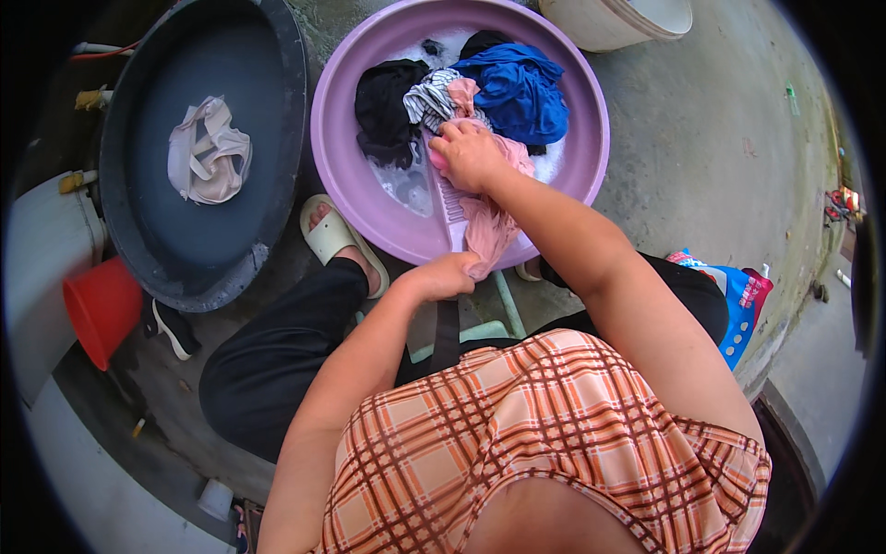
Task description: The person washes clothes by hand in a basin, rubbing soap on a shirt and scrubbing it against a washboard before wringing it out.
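My left hand [446,275] grips the near end of a wet pink cloth garment [488,232] at the near rim of a purple plastic basin [339,187]. The garment lies over a ridged washboard [448,201] that leans inside the basin. My right hand [467,156] is on the washboard and holds a pink object [439,158], perhaps a soap bar or a brush, against the cloth. Farther back in the sudsy water lie a black garment [390,104], a striped black-and-white cloth [430,99] and a blue garment [522,90].
At left stands a large dark tub [277,159] with a pale bra [211,152] inside. A red bucket [104,311] and a dark shoe [172,329] are beside it. A white bucket [616,24] is behind the basin. At right, a blue printed bag [737,305] lies by my knee.
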Motion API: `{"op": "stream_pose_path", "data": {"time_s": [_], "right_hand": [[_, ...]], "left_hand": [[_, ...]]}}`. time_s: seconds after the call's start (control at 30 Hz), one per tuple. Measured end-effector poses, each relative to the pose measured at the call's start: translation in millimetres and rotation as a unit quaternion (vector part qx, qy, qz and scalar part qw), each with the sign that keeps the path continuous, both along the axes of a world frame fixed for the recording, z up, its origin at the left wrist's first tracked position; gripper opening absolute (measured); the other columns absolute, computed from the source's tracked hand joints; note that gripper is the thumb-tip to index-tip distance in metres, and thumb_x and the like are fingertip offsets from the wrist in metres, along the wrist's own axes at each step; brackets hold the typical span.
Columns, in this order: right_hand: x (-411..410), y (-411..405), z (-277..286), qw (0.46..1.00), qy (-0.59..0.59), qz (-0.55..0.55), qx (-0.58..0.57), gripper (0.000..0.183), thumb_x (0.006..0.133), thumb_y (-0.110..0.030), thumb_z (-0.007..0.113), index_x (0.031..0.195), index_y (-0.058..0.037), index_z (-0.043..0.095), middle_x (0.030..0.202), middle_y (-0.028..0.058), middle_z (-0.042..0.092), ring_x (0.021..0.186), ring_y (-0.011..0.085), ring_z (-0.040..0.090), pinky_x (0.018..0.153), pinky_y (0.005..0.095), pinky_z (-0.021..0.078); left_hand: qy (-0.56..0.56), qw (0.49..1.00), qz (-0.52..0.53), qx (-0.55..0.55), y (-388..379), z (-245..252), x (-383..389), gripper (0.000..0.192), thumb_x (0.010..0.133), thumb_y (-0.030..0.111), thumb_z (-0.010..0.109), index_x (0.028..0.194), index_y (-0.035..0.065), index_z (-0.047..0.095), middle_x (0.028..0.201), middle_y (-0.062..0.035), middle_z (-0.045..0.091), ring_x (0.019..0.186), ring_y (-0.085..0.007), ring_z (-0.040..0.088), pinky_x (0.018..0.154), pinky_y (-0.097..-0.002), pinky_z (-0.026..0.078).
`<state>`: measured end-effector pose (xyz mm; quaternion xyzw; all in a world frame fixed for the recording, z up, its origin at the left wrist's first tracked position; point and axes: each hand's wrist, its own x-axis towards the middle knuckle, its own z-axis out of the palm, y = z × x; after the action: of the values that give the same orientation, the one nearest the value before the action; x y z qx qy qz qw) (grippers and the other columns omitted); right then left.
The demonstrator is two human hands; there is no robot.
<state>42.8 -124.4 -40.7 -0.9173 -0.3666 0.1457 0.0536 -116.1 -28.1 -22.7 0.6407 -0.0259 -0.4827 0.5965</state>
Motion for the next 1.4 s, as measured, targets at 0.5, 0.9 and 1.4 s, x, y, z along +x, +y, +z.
{"op": "stream_pose_path", "data": {"time_s": [0.5,0.9,1.4], "right_hand": [[-37.5,-69.0,25.4,0.986,-0.039,0.136,0.085,0.046,0.067,-0.026,0.069,0.109,-0.0166,0.053,0.117,0.0073,0.047,0.103,0.0256,0.047,0.080,0.0399,0.0423],[-41.1,-62.9,32.9,0.982,0.089,0.105,0.128,0.045,0.068,-0.028,0.065,0.110,-0.0142,0.054,0.102,0.0116,0.053,0.098,0.0294,0.051,0.081,0.0414,0.0449],[-53.1,-66.5,39.3,0.986,0.090,0.104,0.090,0.041,0.071,-0.026,0.065,0.108,-0.0158,0.052,0.100,0.0085,0.050,0.094,0.0286,0.051,0.075,0.0406,0.0452]], "left_hand": [[0.016,0.951,0.203,0.233,4.2,-15.9,18.0,0.040,0.078,0.011,0.051,0.117,0.0015,0.046,0.069,-0.0094,0.055,0.039,-0.0160,0.045,0.034,-0.0295,0.035],[-0.005,0.904,0.303,0.300,13.0,-50.4,44.3,0.041,0.076,0.019,0.050,0.113,0.0012,0.045,0.099,-0.0275,0.058,0.094,-0.0432,0.055,0.080,-0.0440,0.043],[-0.199,0.820,0.381,0.378,18.4,-46.9,81.7,0.040,0.070,0.024,0.065,0.096,-0.0033,0.050,0.100,-0.0236,0.051,0.101,-0.0398,0.047,0.087,-0.0418,0.039]]}}
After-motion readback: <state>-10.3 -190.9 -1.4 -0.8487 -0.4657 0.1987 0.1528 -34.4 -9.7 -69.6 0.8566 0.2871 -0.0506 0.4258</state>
